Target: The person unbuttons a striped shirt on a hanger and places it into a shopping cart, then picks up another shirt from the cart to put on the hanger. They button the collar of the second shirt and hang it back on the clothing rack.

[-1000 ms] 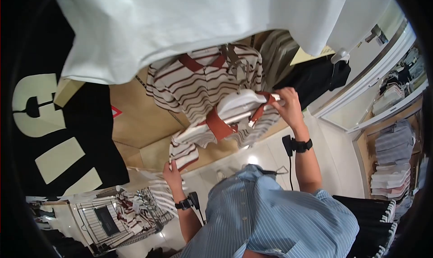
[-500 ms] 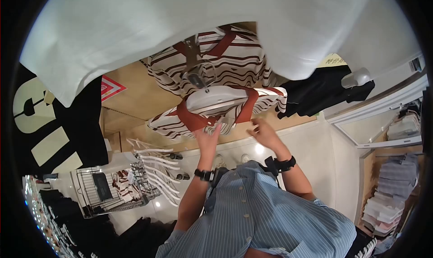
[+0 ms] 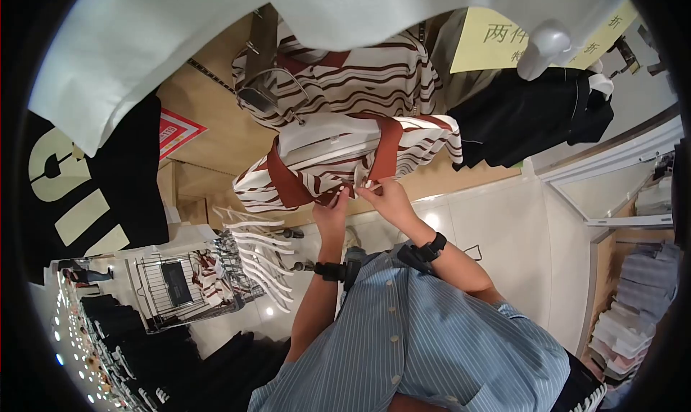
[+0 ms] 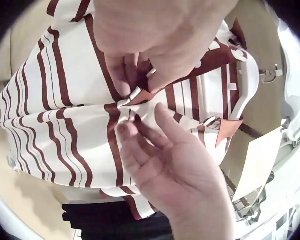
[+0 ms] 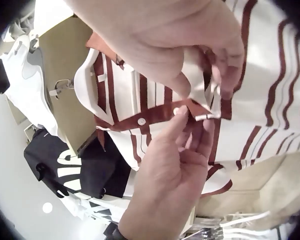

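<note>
A white shirt with reddish-brown stripes and a brown collar [image 3: 338, 160] hangs on a white hanger [image 3: 324, 140] in front of me. Both hands meet at its front opening just below the collar. My left hand [image 3: 332, 212] pinches the brown-edged placket, seen close in the left wrist view [image 4: 135, 87] and from below in the right wrist view [image 5: 190, 122]. My right hand [image 3: 385, 196] pinches the other edge of the opening [image 5: 215, 85], with its fingertips on the fabric [image 4: 140, 125]. A small white button [image 5: 141, 121] shows on the brown band.
A second striped shirt [image 3: 360, 73] hangs behind, a black garment [image 3: 525, 117] to the right, a white garment [image 3: 180, 52] overhead and a black printed tee [image 3: 79, 189] at left. Below left are spare white hangers [image 3: 252, 246] and a wire basket [image 3: 180, 286]. Folded shirts [image 3: 640, 297] fill shelves at right.
A second ago my right hand held the hanger and my left the shirt's hem. Both hands let go, came together at the shirt's front and now pinch the placket.
</note>
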`<action>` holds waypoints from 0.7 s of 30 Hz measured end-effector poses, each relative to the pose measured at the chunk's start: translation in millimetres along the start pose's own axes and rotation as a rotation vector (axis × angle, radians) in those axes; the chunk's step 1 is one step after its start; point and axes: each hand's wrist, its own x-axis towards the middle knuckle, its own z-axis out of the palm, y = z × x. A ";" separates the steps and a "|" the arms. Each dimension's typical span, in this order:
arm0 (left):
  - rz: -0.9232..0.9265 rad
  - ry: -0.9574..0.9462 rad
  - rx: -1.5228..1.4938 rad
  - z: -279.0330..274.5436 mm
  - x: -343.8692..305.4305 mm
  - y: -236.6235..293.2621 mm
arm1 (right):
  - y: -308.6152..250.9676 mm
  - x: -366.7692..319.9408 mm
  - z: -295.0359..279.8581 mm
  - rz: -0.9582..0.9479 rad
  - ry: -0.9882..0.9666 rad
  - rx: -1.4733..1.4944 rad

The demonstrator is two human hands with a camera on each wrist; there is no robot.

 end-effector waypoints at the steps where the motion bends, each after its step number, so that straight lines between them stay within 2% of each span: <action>1: -0.022 -0.018 0.025 0.9 -8.3 7.4 | 1.2 -1.5 3.1 -0.023 0.055 0.022; 2: -0.045 -0.039 0.050 1.3 -15.1 10.9 | 2.9 -4.7 4.9 -0.045 0.112 0.044; 5: -0.091 -0.027 0.200 2.7 -28.4 21.2 | 6.6 -12.0 -8.1 -0.041 0.001 0.045; 6: -0.106 -0.028 0.253 3.7 -31.6 24.8 | 7.1 -14.1 -9.1 0.027 -0.003 0.077; 8: -0.060 -0.035 0.188 2.2 -36.9 11.8 | 8.6 -22.0 -9.9 0.160 -0.017 0.138; 12: 0.033 -0.016 0.104 2.7 -52.6 15.9 | 2.8 -40.0 -5.7 0.178 -0.054 0.301; 14: 0.079 -0.035 0.164 -0.4 -55.7 12.5 | 1.5 -45.1 -5.3 0.219 -0.031 0.387; 17: 0.129 -0.029 0.153 2.3 -58.4 10.2 | -15.2 -49.7 -12.3 0.206 -0.081 0.270; 21: 0.177 -0.016 0.096 11.1 -63.3 22.9 | -26.6 -53.8 -12.2 0.240 -0.084 0.447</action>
